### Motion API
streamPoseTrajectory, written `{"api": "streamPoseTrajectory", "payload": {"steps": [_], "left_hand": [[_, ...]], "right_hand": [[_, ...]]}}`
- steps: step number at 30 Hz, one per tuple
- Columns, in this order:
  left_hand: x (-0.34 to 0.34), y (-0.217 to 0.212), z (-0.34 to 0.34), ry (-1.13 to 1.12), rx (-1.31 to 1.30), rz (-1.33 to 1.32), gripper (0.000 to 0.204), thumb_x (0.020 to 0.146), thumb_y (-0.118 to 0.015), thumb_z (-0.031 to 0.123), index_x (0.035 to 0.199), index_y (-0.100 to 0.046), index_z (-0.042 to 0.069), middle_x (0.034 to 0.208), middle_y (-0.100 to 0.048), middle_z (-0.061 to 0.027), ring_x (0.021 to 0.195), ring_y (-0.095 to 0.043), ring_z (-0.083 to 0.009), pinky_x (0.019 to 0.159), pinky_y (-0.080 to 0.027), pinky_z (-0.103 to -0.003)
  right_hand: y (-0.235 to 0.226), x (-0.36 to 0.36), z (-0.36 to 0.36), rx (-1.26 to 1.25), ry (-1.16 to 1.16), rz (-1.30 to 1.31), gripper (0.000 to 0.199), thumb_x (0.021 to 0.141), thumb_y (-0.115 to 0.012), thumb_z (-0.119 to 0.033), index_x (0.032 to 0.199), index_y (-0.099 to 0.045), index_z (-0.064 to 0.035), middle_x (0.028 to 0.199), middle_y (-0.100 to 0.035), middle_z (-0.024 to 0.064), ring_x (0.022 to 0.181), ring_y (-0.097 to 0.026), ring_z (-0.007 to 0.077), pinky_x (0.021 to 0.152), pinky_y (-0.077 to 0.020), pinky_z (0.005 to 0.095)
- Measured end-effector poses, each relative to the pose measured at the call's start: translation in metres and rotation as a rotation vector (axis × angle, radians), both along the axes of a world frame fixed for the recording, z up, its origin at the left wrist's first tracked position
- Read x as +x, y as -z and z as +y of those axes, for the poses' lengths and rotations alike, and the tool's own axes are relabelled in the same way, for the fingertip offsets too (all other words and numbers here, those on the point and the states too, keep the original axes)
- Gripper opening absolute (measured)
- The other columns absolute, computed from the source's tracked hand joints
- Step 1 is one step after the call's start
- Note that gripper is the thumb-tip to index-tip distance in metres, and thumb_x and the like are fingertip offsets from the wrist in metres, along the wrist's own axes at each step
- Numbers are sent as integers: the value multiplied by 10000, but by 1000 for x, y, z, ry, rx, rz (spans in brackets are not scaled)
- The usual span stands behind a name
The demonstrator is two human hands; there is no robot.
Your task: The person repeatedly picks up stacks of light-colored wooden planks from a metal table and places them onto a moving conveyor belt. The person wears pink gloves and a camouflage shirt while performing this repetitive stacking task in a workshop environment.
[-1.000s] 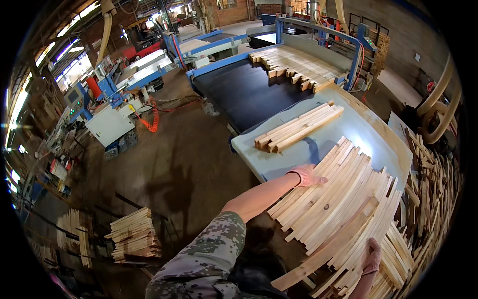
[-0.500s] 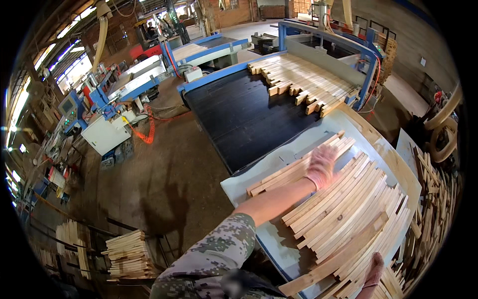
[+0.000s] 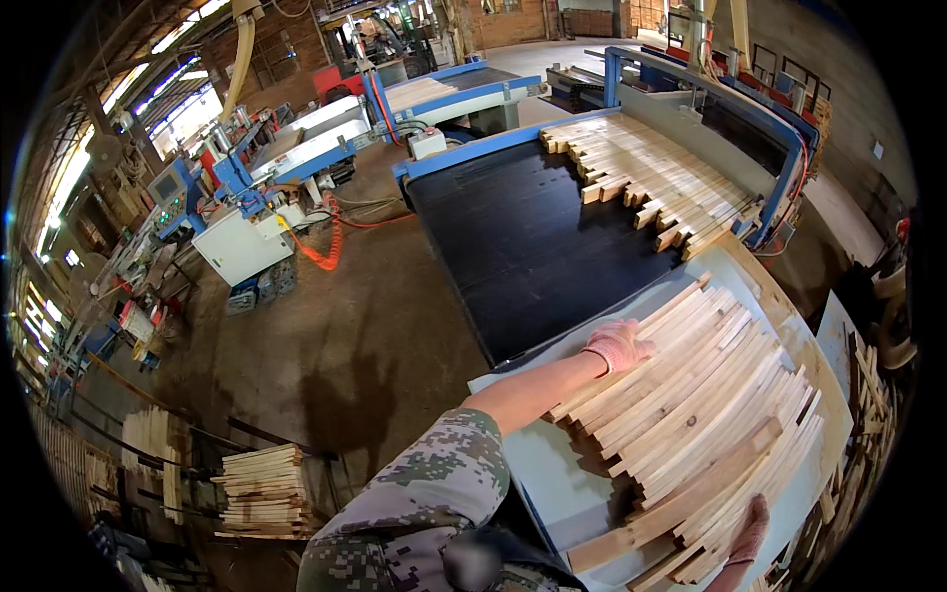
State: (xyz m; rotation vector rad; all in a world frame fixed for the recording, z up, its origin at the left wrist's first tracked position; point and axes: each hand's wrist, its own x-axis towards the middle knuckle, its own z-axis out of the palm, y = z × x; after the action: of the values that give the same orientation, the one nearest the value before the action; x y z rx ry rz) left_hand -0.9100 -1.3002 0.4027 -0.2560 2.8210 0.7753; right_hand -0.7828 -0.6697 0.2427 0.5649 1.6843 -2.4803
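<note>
Wooden slats [image 3: 695, 397], side-by-side between our left hand [image 3: 618, 345] and right hand [image 3: 753, 529], grips unclear; beyond left hand: conveyor belt [image 3: 523, 237], already part-loaded.

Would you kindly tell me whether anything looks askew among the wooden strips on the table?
Yes: one broad board lies slanted on top of the wooden strips, its near end jutting left, while they lie roughly side by side.
</note>
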Motion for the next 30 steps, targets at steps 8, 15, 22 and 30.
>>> {"api": "streamPoseTrajectory", "payload": {"steps": [8,15,22,30], "left_hand": [[4,5,-11,16,-36,102,826,954,-647,648,1502,-576,33,1478,-646,-206,1382,-605,-357,1156,-483,-428],[-10,19,-59,303,211,-44,1029,933,-619,777,1565,-525,-28,1630,-504,-255,1530,-469,-373,1283,-347,-443],[-25,95,-73,311,174,281,833,995,-644,643,1521,-583,0,1544,-572,-282,1462,-521,-407,1242,-392,-460],[-11,80,-64,315,215,284,715,1035,-625,539,1506,-590,2,1432,-638,-251,1367,-583,-418,1175,-454,-476]], "right_hand": [[-114,7,-103,1319,-57,-343,825,1060,-519,-673,1297,-714,93,1261,-754,265,1107,-716,338,1006,-531,465],[-117,15,-161,1595,223,-401,478,1112,-486,-475,1199,-786,-114,1242,-742,242,1194,-669,411,1037,-509,524],[-132,8,-245,1663,378,-333,845,1010,-616,-590,1644,-428,-64,1540,-576,248,1424,-532,424,1224,-404,480],[-192,84,-379,1601,-25,-613,1028,897,-734,-624,1673,-367,-58,1563,-537,258,1482,-486,401,1234,-410,476]]}}
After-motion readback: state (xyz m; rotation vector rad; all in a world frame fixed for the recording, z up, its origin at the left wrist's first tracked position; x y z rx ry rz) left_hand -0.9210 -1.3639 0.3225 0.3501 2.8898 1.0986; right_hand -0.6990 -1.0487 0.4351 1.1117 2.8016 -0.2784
